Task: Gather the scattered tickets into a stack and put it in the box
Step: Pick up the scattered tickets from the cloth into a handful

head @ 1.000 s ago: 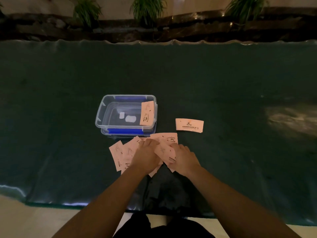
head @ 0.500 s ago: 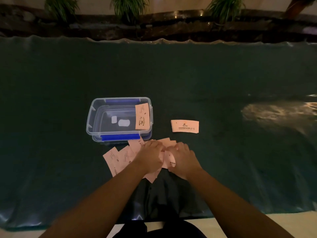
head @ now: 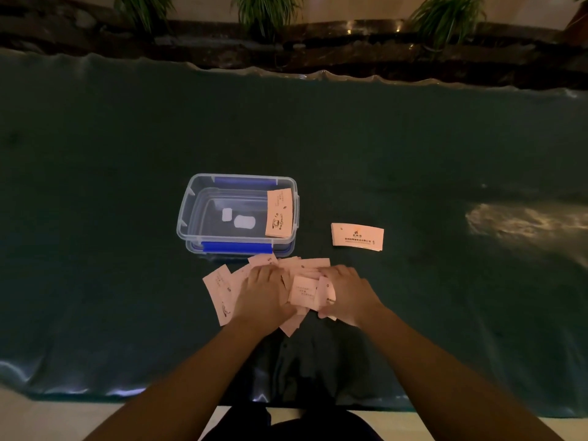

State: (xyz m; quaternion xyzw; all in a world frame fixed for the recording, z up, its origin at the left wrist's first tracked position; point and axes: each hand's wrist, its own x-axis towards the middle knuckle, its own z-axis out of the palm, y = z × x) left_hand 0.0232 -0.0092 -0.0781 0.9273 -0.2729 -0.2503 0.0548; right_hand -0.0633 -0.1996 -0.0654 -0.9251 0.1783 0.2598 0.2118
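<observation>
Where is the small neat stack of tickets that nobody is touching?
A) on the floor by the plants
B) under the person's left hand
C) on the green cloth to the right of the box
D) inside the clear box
C: the neat stack lies on the green cloth to the right of the clear box, apart from it and from both hands, which rest on the loose tickets nearer the person.

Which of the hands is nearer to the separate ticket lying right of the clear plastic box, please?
Right. The right hand sits below-left of that separate ticket; the left hand is farther left, below the clear plastic box.
</observation>
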